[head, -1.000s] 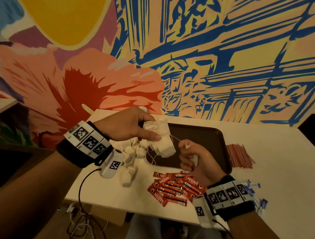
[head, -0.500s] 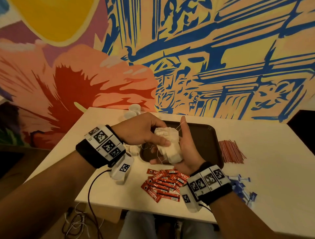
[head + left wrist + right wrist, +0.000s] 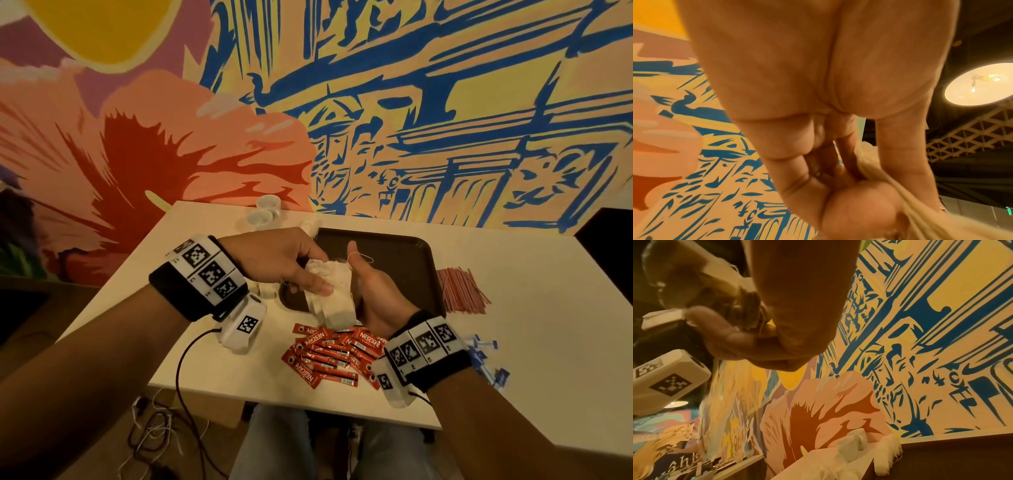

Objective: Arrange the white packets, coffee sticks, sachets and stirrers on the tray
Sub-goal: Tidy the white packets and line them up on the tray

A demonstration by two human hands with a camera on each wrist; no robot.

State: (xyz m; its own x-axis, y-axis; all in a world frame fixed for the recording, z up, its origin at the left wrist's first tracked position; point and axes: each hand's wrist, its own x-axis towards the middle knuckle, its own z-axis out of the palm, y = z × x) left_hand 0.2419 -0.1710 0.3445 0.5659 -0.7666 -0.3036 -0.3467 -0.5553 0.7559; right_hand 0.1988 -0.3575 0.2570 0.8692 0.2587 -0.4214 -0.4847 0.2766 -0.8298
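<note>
A bundle of white packets [image 3: 330,298] with loose strings hangs above the near left corner of the dark brown tray [image 3: 404,260]. My left hand [image 3: 315,284] grips its top between thumb and fingers; the left wrist view shows the same pinch on the packets [image 3: 920,211]. My right hand [image 3: 363,274] lies with its palm against the bundle's right side, thumb straight up, fingers hidden behind it. Red coffee sticks [image 3: 329,356] are scattered on the table below my hands. Red stirrers [image 3: 459,291] lie right of the tray, blue sachets [image 3: 486,356] near my right wrist.
More white packets [image 3: 265,289] sit on the white table [image 3: 531,359] left of the tray, and one [image 3: 308,226] at its far left corner. Two white cups [image 3: 267,209] stand near the mural wall. Cables hang below the table's front edge.
My right hand rose from a fist near the coffee sticks and laid its palm against the bundle. The left hand kept its grip and stayed over the tray's near left corner.
</note>
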